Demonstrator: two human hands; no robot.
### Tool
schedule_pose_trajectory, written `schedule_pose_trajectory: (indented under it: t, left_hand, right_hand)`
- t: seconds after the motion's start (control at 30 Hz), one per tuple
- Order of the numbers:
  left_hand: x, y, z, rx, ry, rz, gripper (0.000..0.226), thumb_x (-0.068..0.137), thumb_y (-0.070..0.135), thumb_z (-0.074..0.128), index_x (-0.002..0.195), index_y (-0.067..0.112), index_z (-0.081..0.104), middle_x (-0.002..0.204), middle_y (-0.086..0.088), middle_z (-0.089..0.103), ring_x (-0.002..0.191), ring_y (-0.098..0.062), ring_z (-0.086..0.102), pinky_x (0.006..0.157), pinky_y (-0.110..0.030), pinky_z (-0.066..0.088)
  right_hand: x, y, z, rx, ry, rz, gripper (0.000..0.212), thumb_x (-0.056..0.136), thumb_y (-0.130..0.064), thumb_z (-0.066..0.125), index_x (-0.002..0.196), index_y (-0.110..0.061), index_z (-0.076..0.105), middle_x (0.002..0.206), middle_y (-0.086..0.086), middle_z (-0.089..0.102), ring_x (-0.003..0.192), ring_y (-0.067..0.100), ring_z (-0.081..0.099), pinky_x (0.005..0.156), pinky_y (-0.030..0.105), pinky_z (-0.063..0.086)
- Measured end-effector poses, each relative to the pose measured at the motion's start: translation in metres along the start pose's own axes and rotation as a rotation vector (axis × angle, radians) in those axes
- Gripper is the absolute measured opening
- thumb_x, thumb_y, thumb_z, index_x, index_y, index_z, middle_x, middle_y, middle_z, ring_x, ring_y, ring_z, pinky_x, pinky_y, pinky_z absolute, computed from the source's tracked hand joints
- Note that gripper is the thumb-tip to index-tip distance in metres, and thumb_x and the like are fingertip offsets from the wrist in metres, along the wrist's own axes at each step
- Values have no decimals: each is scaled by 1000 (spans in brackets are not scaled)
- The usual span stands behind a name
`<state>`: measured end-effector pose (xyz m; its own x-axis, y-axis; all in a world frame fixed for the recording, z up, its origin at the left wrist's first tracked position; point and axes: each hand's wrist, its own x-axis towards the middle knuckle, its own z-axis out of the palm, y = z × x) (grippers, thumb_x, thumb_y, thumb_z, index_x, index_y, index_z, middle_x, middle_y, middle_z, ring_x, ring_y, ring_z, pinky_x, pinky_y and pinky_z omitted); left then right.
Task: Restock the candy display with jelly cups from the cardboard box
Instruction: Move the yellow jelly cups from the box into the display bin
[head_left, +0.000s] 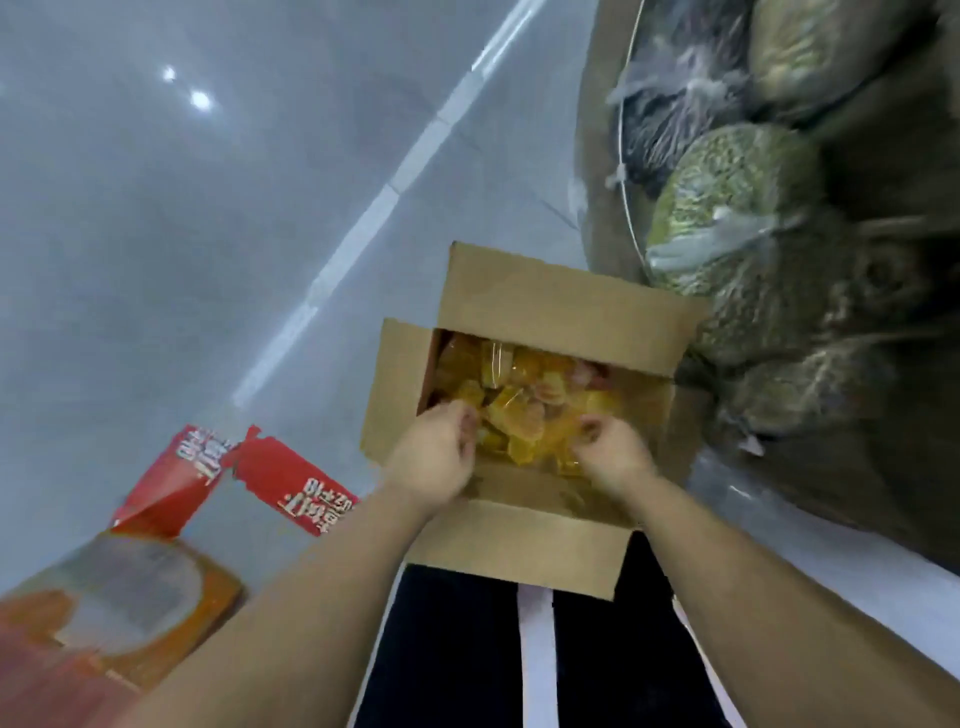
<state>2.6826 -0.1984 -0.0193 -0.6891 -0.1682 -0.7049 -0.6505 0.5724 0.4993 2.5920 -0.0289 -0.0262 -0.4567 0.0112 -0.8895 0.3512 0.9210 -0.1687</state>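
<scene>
Both hands in the box, digging at the jelly cups.

I see the cardboard box (524, 312) open on the floor (156, 234), flaps out, jelly cups (519, 395) piled inside, yellow/orange. Left hand (434, 457) fingers curled into the pile at the box's left edge; right hand (615, 452) curled too, near the right side. Can't tell if either actually grips a cup, pic's blurry. Red carton (244, 475) lies to the left; bagged goods (727, 208) to the right.

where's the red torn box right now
In the head view, the red torn box lies on the floor at lower left, left of the cardboard box and just beyond the left forearm.
</scene>
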Motion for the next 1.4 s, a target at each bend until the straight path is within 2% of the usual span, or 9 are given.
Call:
schedule_pose_trajectory:
  t: [0.17,0.33,0.5,0.67,0.93,1.07,1.2,1.3,1.4]
  left_hand:
    - [89,-22,61,110,41,-38,46,88,22,55,129,4,42,128,-17,49,119,-32,43,102,-38,35]
    - [132,-19,88,-53,135,-291,65,84,37,63,133,4,35,137,-18,39,122,-35,44,96,-41,40]
    - [140,-21,85,-301,206,-346,58,75,26,74,125,13,47,128,-14,51,115,-31,52,95,-36,42]
    - [119,-28,78,-470,152,-243,65,77,24,73,133,14,42,127,-11,56,118,-28,52,97,-31,42]
    - [116,-33,87,-455,112,-202,61,79,25,70,128,17,35,117,-9,61,106,-30,59,93,-41,48]
    - [118,-35,91,-508,108,-200,65,78,22,72,130,17,33,122,-9,59,111,-29,58,97,-43,46]
    - [117,-41,88,-603,102,-228,67,77,20,73,132,19,34,119,-1,58,114,-26,56,99,-44,46]
    - [116,-40,89,-640,106,-234,67,79,19,72,133,18,33,117,-1,59,115,-25,56,100,-45,46]
    - [115,-39,92,-631,150,-222,60,78,18,72,129,16,40,119,-6,61,113,-25,57,99,-45,46]
  right_hand:
    - [89,-4,43,110,114,79,54,86,-43,60,128,-10,50,124,13,60,113,30,56,86,29,43]
    - [122,-26,78,162,276,298,63,87,-51,54,124,-1,50,139,20,37,126,30,42,98,32,40]
    - [123,-31,87,429,427,268,60,85,-31,65,135,-10,40,145,12,29,129,25,36,109,25,31]
    - [103,-23,75,98,336,302,52,80,-48,65,124,-24,53,140,8,32,114,28,54,83,34,45]
    - [104,7,65,-353,450,-114,53,85,-45,57,126,-13,51,137,12,43,128,32,37,104,40,29]
    - [113,-1,76,-407,298,-419,51,84,-17,56,132,-22,39,138,10,43,132,29,29,109,44,15]
    - [130,10,56,-522,64,-494,76,78,-27,66,140,-32,22,146,6,33,140,23,20,115,42,6]
    - [135,20,35,-654,-42,-548,71,88,-24,55,143,-42,15,154,0,17,142,25,12,115,40,13]
    - [135,22,25,-779,1,-687,66,88,-21,55,143,-37,23,149,3,26,139,23,19,112,33,16]
